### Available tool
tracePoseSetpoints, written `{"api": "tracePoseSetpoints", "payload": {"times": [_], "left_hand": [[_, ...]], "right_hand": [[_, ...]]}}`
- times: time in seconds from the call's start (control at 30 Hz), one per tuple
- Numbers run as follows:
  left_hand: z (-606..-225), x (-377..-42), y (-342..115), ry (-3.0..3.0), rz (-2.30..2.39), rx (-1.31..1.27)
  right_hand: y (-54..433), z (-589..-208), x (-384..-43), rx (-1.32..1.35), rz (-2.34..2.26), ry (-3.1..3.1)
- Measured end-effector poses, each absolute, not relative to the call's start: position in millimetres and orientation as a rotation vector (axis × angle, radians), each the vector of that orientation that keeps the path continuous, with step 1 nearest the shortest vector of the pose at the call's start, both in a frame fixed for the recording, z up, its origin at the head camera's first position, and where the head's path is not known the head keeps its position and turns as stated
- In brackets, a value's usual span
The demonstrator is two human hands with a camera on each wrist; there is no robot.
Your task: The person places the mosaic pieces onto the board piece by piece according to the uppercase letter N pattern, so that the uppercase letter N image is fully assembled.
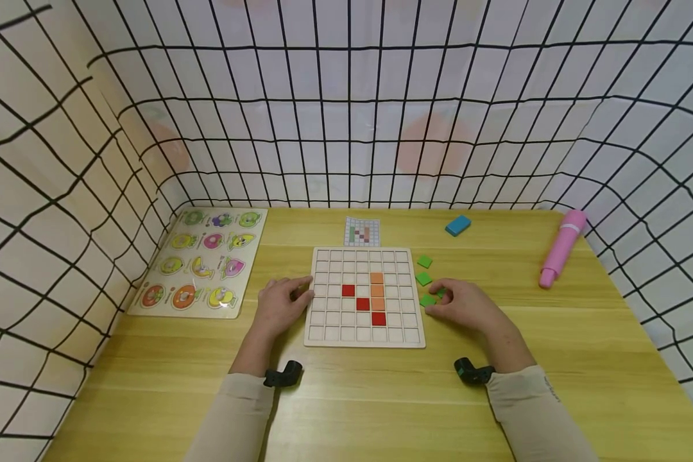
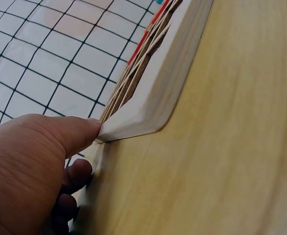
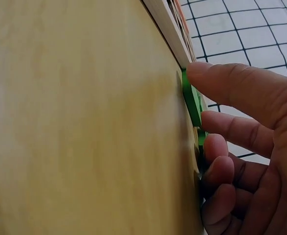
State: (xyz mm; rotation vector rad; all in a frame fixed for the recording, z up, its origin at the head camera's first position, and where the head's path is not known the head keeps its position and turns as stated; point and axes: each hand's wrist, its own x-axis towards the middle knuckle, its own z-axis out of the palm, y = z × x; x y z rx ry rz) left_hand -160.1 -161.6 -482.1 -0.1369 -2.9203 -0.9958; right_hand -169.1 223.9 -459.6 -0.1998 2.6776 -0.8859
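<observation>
A square wooden grid board [image 1: 328,334] lies in the middle of the table, with three red tiles [image 1: 348,290] and three orange tiles [image 1: 376,278] in its cells. At its left edge rests my left hand [image 1: 279,306]; in the left wrist view the thumb [image 2: 79,132] touches the board's corner [image 2: 133,115], other fingers loosely bent below. Beside the right edge, thumb and index finger of my right hand [image 1: 464,305] pinch a green tile [image 3: 192,100] at two sides, low by the table. Another green tile is partly hidden under that hand.
More loose green tiles [image 1: 424,278] lie right of the board. Behind it sits a small pattern card [image 1: 362,232]. A fruit puzzle board [image 1: 199,263] is at left, a blue block [image 1: 458,225] at the back, and a pink tube-shaped object [image 1: 563,249] at right. Black-gridded walls [image 1: 346,115] enclose the table.
</observation>
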Motion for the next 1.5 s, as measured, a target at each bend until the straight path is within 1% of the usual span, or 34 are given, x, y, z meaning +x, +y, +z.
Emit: {"api": "tracePoseSetpoints", "payload": {"times": [0.93, 1.5], "left_hand": [[-482.4, -160.0, -161.4, -2.918, -0.991, -0.134], [-480.8, -159.6, -161.3, -2.924, -1.006, -0.125]], "right_hand": [[222.9, -460.0, -166.6, -0.220, -0.904, 2.689], [224.9, -453.1, -168.0, -0.303, -0.878, 2.720]]}}
